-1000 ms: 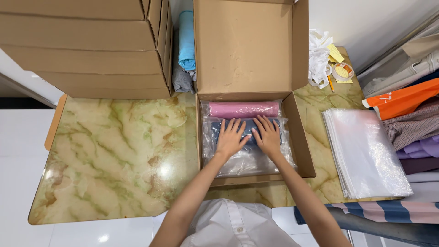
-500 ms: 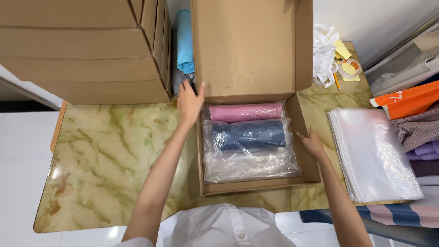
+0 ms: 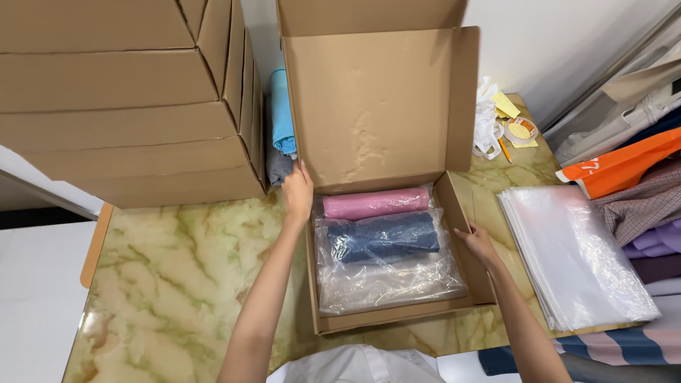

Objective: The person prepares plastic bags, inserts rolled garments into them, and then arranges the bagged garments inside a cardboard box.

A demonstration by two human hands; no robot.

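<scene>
An open brown cardboard box (image 3: 386, 128) sits mid-table, holding clear-bagged pink (image 3: 376, 203) and navy rolls (image 3: 386, 237). Flat brown cartons (image 3: 128, 99) are stacked left; clear plastic bags (image 3: 574, 255) piled right.

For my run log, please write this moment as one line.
left hand: on box left wall | right hand: on right wall | inside: pink roll, blue roll in bags | lid open

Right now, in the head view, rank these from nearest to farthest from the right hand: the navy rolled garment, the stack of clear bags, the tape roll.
From the right hand:
1. Navy rolled garment, in the box to its left.
2. Stack of clear bags, on the table to its right.
3. Tape roll, far corner of the table.
</scene>
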